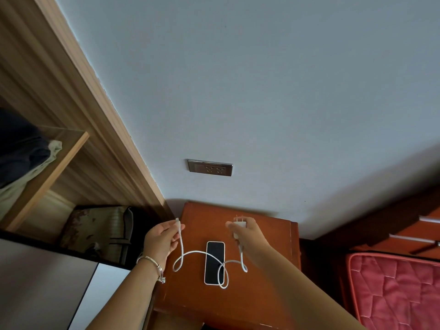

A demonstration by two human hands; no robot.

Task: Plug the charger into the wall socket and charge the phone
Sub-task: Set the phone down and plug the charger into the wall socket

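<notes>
A dark metal wall socket (210, 167) sits on the pale wall above a brown nightstand (197, 298). A phone (214, 263) lies face up on the nightstand, screen dark. My right hand (247, 234) grips the white charger plug (239, 223), prongs pointing up toward the wall, well below the socket. My left hand (162, 239) pinches the free connector end of the white cable (181, 244). The cable droops between both hands and loops across the phone.
A wooden wardrobe (78, 129) with open shelves stands to the left, holding folded clothes (21, 153) and a bag (100, 229). A red quilted mattress (395, 291) and bed frame lie to the right. A bracelet circles my left wrist.
</notes>
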